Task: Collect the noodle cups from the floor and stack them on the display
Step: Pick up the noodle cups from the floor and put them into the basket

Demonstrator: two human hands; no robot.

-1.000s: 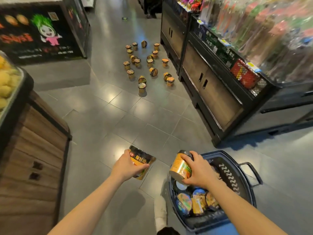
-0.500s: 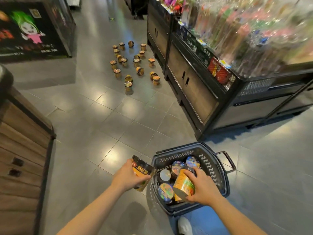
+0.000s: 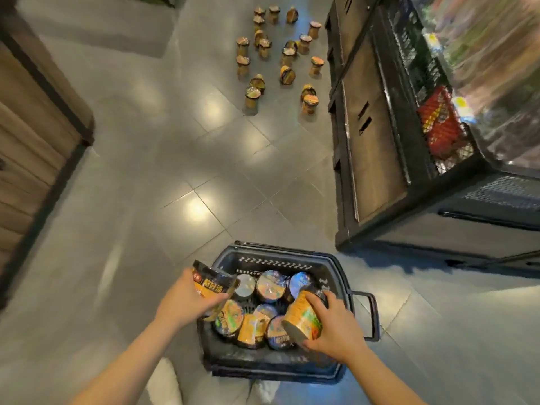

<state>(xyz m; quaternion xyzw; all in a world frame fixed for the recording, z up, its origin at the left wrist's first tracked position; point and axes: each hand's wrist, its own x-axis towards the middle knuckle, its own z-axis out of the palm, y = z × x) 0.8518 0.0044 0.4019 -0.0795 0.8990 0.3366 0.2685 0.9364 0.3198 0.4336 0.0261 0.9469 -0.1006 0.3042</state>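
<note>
A dark plastic shopping basket (image 3: 280, 260) stands on the floor just in front of me with several noodle cups (image 3: 270, 286) inside. My left hand (image 3: 185, 301) grips a black-and-orange noodle cup (image 3: 211, 283) over the basket's left rim. My right hand (image 3: 331, 325) holds an orange noodle cup (image 3: 301, 315) tilted on its side, low inside the right of the basket. Several more noodle cups (image 3: 280, 54) stand or lie scattered on the tiles farther up the aisle.
A dark display shelf with wooden cabinet doors (image 3: 371, 135) and packaged goods runs along the right. A wooden counter (image 3: 32, 135) stands at the left. Grey tiled floor (image 3: 175, 171) lies between them. My white shoes (image 3: 163, 384) show at the bottom.
The view has tilted down and closed on the basket. My right hand has lowered its cup deeper into the basket, and my left hand has brought its cup over the left rim.
</note>
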